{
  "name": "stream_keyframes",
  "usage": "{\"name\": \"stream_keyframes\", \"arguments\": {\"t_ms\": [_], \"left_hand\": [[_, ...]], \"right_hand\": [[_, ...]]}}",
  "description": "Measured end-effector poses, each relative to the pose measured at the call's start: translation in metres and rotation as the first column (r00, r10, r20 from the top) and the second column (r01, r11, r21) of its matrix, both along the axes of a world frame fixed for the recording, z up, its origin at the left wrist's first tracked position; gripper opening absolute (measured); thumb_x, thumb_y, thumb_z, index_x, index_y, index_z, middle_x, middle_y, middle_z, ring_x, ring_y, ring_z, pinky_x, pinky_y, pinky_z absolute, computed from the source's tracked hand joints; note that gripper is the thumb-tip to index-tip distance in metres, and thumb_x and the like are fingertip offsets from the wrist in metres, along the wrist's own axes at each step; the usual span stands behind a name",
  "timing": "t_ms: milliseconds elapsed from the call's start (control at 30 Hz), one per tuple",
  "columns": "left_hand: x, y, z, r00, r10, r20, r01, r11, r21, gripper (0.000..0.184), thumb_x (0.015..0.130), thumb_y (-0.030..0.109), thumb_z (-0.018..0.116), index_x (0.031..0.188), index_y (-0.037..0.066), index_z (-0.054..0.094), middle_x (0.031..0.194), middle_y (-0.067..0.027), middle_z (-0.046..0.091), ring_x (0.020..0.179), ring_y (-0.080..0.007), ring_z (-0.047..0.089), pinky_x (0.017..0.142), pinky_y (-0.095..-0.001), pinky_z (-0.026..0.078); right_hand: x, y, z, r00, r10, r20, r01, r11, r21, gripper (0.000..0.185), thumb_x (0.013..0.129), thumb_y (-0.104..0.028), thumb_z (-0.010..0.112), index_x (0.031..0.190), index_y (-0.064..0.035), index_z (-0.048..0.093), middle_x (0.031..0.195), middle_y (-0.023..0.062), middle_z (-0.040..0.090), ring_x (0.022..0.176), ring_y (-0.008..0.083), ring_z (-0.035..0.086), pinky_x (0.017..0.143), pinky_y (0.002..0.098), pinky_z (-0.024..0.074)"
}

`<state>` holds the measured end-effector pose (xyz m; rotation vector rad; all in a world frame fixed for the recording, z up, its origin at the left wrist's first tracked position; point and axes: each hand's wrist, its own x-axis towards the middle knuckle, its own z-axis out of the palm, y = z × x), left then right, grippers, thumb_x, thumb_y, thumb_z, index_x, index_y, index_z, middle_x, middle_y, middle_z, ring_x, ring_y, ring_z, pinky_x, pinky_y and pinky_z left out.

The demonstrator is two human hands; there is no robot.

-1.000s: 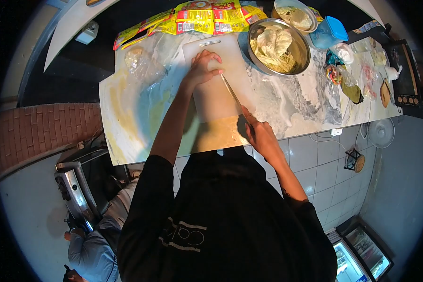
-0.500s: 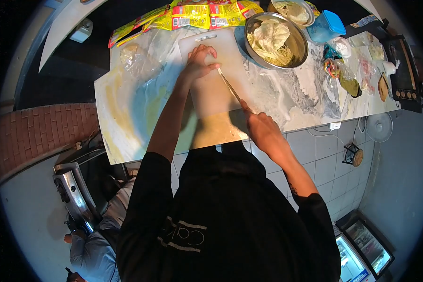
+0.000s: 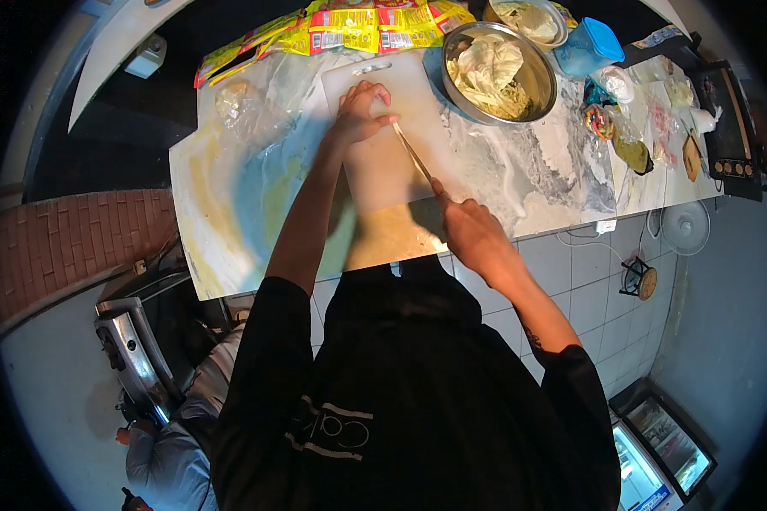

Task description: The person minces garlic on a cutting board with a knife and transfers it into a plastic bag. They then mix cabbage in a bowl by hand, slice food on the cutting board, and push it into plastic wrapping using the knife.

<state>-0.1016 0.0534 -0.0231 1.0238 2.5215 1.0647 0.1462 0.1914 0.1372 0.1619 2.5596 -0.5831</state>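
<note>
A white cutting board (image 3: 405, 81) lies on the marbled table. Over its upper part, my left hand (image 3: 362, 111) rests with fingers curled and thumb bent toward them. Something pale seems to lie between thumb and fingers, hard to tell from the board. My right hand (image 3: 473, 234) is closed around the handle of a knife (image 3: 415, 155). The blade slants up and left across the board, its tip close to my left thumb. Right of the board stands a steel bowl (image 3: 547, 78) with pale cabbage leaves (image 3: 487, 68) and shredded pieces inside.
Yellow-and-red sachets (image 3: 345, 30) line the back of the table. A clear plastic bag (image 3: 243, 111) lies at left. Behind the bowl are another bowl (image 3: 561, 25) and a blue container (image 3: 592, 47). Bagged items (image 3: 631, 145) lie farther right. Another person (image 3: 179, 451) is at lower left.
The knife and my right hand have shifted very slightly left. My left hand holds nearly the same pose on the board.
</note>
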Motion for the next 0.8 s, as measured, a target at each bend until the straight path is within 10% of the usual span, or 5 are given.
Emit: {"name": "stream_keyframes", "arguments": {"t_ms": [133, 267, 567, 800], "left_hand": [[-0.002, 0.001, -0.002, 1.000, -0.008, -0.014, 0.008, 1.000, 0.020, 0.036, 0.073, 0.031, 0.084, 0.096, 0.018, 0.059, 0.109, -0.0051, 0.055, 0.116, -0.0279, 0.050, 0.104, -0.0449, 0.034], [-0.003, 0.000, -0.002, 1.000, -0.011, 0.004, 0.010, 0.999, 0.038, 0.036, 0.072, 0.030, 0.085, 0.095, 0.018, 0.059, 0.106, -0.0045, 0.055, 0.113, -0.0272, 0.052, 0.102, -0.0452, 0.035], [-0.007, -0.001, -0.001, 0.999, -0.039, 0.024, 0.037, 0.996, 0.084, 0.036, 0.072, 0.027, 0.084, 0.093, 0.016, 0.057, 0.103, -0.0052, 0.056, 0.109, -0.0271, 0.054, 0.098, -0.0452, 0.038], [-0.011, -0.001, 0.000, 0.996, -0.059, 0.069, 0.055, 0.996, 0.063, 0.036, 0.072, 0.025, 0.085, 0.093, 0.015, 0.057, 0.101, -0.0054, 0.056, 0.106, -0.0277, 0.056, 0.096, -0.0424, 0.041]], "right_hand": [[0.017, 0.001, -0.026, 0.982, -0.086, -0.168, 0.085, 0.996, -0.016, 0.067, 0.088, -0.004, 0.056, 0.152, -0.0140, 0.037, 0.076, 0.0305, 0.064, 0.073, 0.0475, 0.065, 0.069, 0.0548, 0.0519], [0.020, 0.005, -0.031, 0.994, -0.068, -0.081, 0.066, 0.997, -0.027, 0.084, 0.077, 0.010, 0.056, 0.154, -0.0084, 0.031, 0.081, 0.0269, 0.067, 0.078, 0.0459, 0.067, 0.070, 0.0519, 0.0549], [0.023, 0.010, -0.045, 0.959, -0.108, -0.263, 0.080, 0.990, -0.115, 0.069, 0.091, -0.004, 0.056, 0.154, -0.0150, 0.032, 0.066, 0.0282, 0.061, 0.065, 0.0477, 0.063, 0.064, 0.0556, 0.0503], [-0.004, 0.001, -0.008, 1.000, -0.011, -0.004, 0.012, 1.000, 0.021, 0.079, 0.081, 0.008, 0.055, 0.154, -0.0046, 0.028, 0.091, 0.0288, 0.067, 0.085, 0.0449, 0.068, 0.074, 0.0514, 0.0561]]}}
